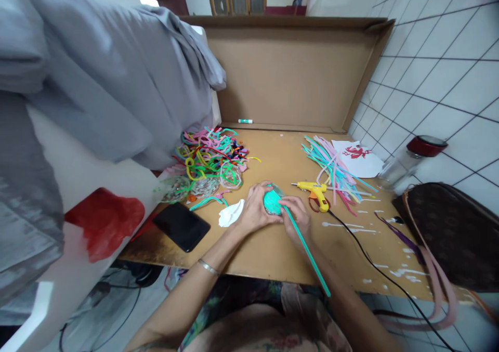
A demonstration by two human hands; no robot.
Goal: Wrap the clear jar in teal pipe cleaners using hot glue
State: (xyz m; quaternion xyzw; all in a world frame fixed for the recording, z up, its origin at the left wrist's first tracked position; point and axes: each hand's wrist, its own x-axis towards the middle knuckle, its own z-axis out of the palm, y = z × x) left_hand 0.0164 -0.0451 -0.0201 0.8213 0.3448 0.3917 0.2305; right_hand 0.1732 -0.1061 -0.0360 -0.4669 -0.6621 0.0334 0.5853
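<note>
My left hand (255,206) is wrapped around a small rounded piece covered in turquoise pipe cleaner (273,202), with a clear, shiny rim showing at its upper edge. A long turquoise pipe cleaner (307,250) runs from this piece down toward the table's front edge. My right hand (297,218) pinches that strand close to the rounded piece. Just right of my hands lies a yellow hot glue gun (316,192), its nozzle pointing left. Beside my left hand is a crumpled white tissue (231,214).
A heap of colourful pipe cleaners (206,157) lies at the left, with a black phone (181,226) in front. Pastel pipe cleaners (335,167), a glass bottle (409,159) and a brown bag (452,232) are at the right. The glue gun's cord (362,243) crosses the table. Cardboard (288,76) stands behind.
</note>
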